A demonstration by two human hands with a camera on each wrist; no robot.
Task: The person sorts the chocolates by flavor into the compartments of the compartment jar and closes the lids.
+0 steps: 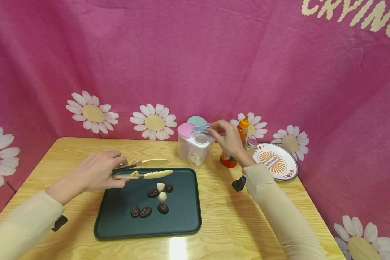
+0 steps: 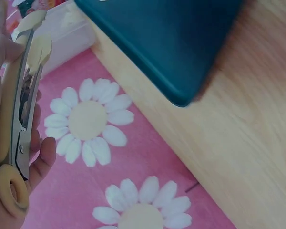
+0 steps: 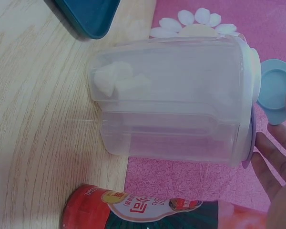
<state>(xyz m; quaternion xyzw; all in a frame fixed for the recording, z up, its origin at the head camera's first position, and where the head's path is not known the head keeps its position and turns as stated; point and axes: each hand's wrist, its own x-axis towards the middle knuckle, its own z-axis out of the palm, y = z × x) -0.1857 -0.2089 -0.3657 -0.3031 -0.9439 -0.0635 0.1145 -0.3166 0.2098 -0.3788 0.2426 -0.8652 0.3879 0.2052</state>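
Observation:
My left hand (image 1: 99,171) grips a pair of tongs (image 1: 157,174) with cream-coloured tips, which stand apart with nothing between them. The tongs reach over the back of a dark green tray (image 1: 182,220). On it lie several dark chocolates (image 1: 145,212) and two white ones (image 1: 162,196). My right hand (image 1: 228,139) pinches a raised light-blue flip lid (image 3: 276,90) on a clear plastic container (image 3: 171,95). The round opening (image 1: 201,138) below that lid is uncovered. White pieces (image 1: 195,159) sit at the bottom of that compartment.
Pink (image 1: 185,129) and green (image 1: 196,121) lids cover other compartments. Right of the container stand a red sauce bottle (image 1: 228,160) and a small jar (image 1: 251,146) with a pink cap. A patterned plate (image 1: 287,162) leans by the pink cloth (image 1: 195,65) behind the wooden table (image 1: 221,224).

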